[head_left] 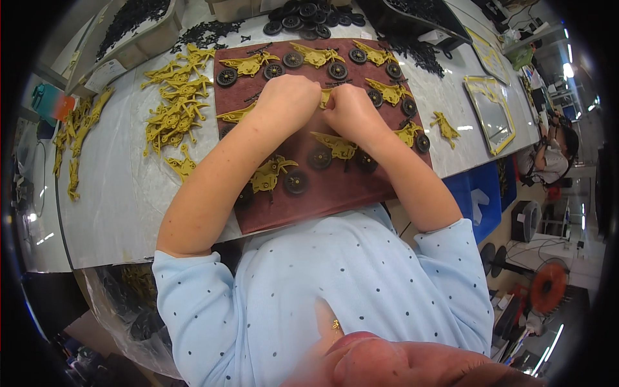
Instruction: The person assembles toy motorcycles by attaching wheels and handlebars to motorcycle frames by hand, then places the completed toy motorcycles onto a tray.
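Light blue dotted shirt (322, 290) fills the bottom of the view, both my forearms running up from it onto the mat. Left hand (288, 97) and right hand (348, 109) meet knuckle to knuckle over the middle of the brown mat (335, 193). Both are curled tight, fingers pressed together around a small yellow plastic part (325, 97) that only peeks out between them. Can't tell the exact pinch, fingertips are hidden under the knuckles.

Around the hands on the mat: yellow bike frames with black wheels fitted, one (335, 147) just below my right hand, another (274, 173) beside my left forearm, more in a row along the far edge (316, 57). Loose black wheel (296, 182) near the closer frame.

Off the mat to the left, a heap of bare yellow frames (175, 106) on the grey table (109, 193). Further left, more yellow pieces (80, 129) strung along the table edge. Pile of black wheels (309, 16) past the far end of the mat. Yellow-edged tray (490, 113) to the right, well apart from the mat.
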Demonstrator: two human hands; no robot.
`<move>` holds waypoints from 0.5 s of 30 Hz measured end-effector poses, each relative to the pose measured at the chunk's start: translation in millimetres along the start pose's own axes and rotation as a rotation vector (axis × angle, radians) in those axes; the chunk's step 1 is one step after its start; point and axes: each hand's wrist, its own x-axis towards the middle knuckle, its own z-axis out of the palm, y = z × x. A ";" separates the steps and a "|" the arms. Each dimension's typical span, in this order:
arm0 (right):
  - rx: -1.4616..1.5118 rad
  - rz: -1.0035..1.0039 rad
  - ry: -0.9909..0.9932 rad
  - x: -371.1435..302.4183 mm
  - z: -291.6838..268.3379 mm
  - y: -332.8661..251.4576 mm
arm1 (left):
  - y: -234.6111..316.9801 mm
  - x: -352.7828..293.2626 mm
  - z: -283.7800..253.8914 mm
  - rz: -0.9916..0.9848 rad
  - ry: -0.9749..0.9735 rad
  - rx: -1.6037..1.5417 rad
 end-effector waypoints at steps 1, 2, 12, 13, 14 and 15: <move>0.020 -0.009 0.004 1.4 -0.6 3.7 | 0.3 0.8 -1.4 -0.009 -0.011 0.001; 0.023 0.001 0.006 2.2 2.2 6.1 | 0.9 1.4 -2.2 -0.018 -0.021 0.002; 0.153 0.145 -0.220 -6.6 -34.3 6.0 | 1.2 -0.4 -6.9 -0.036 -0.089 -0.038; 0.113 0.127 -0.177 -6.7 -31.8 9.7 | 2.5 -1.9 -8.4 -0.030 -0.082 -0.048; 0.074 0.109 -0.135 -6.4 -29.7 12.1 | 3.1 -2.7 -9.2 -0.024 -0.076 -0.058; 0.074 0.106 -0.137 -6.7 -27.1 11.0 | 2.3 -3.8 -8.5 -0.028 -0.077 -0.058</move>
